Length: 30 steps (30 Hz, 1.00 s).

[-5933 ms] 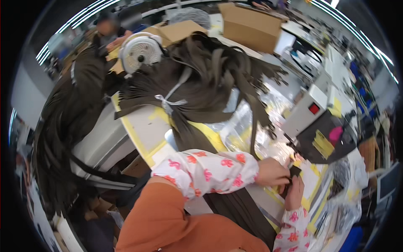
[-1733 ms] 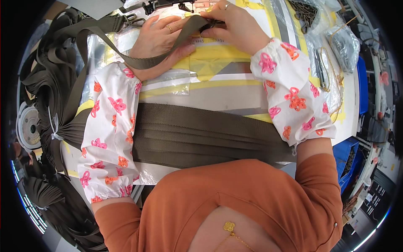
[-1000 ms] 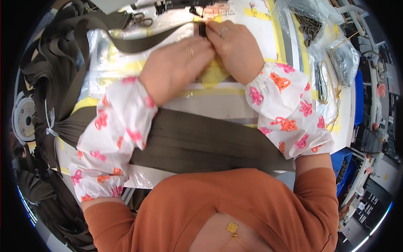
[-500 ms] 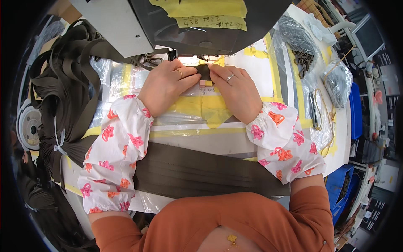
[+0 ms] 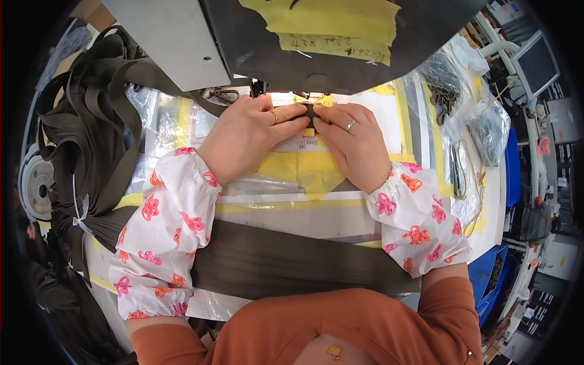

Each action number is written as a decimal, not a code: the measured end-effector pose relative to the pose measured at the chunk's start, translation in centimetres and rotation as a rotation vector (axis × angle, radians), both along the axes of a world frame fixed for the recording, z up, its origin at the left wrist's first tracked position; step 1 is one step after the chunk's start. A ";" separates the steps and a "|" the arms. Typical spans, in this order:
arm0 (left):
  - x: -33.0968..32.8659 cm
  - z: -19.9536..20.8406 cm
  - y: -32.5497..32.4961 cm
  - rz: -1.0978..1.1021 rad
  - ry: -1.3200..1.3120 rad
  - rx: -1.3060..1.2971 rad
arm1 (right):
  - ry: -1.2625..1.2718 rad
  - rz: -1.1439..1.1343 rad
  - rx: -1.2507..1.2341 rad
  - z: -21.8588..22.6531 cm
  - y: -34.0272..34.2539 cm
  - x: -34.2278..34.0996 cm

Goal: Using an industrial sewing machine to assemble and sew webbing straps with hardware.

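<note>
Under the grey head of a sewing machine (image 5: 316, 67), both hands press on the end of a dark olive webbing strap (image 5: 311, 115). Only a short piece of it shows between my fingertips; the rest is hidden. My left hand (image 5: 243, 140) lies on the strap's left side, fingers closed together. From the right, my right hand (image 5: 358, 146) pinches its edge with thumb and forefinger. Just in front of the strap is a small yellow block (image 5: 309, 132) on the taped work surface. Behind the fingertips are the machine's small dark metal parts (image 5: 302, 94), lit from above.
A large heap of looped olive webbing (image 5: 91, 121) lies left, tied with a white strip (image 5: 80, 210). Metal hooks (image 5: 222, 95) sit beside the machine. Flat webbing bands (image 5: 292, 258) cross before me. Bagged hardware (image 5: 444, 100), a cord (image 5: 463, 164) and blue bins (image 5: 488, 274) are right.
The view has shifted, so the machine appears lower and further right. My fingertips have come closer together, and less of the strap shows between them.
</note>
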State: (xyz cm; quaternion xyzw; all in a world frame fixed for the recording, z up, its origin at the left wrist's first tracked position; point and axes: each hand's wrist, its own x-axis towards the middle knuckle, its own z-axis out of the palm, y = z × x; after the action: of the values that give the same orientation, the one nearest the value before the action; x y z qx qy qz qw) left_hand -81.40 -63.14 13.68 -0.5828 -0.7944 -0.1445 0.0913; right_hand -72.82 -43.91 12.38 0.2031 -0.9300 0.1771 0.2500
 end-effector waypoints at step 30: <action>1.1 -1.0 0.8 0.196 -0.218 0.249 | 0.042 -0.137 0.213 0.0 -0.5 0.2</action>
State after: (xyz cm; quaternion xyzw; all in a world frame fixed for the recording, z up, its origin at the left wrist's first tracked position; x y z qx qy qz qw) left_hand -80.33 -62.37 12.67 -0.4677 -0.8287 -0.2943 0.0897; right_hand -72.65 -44.43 12.38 0.1682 -0.9498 0.0554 0.2579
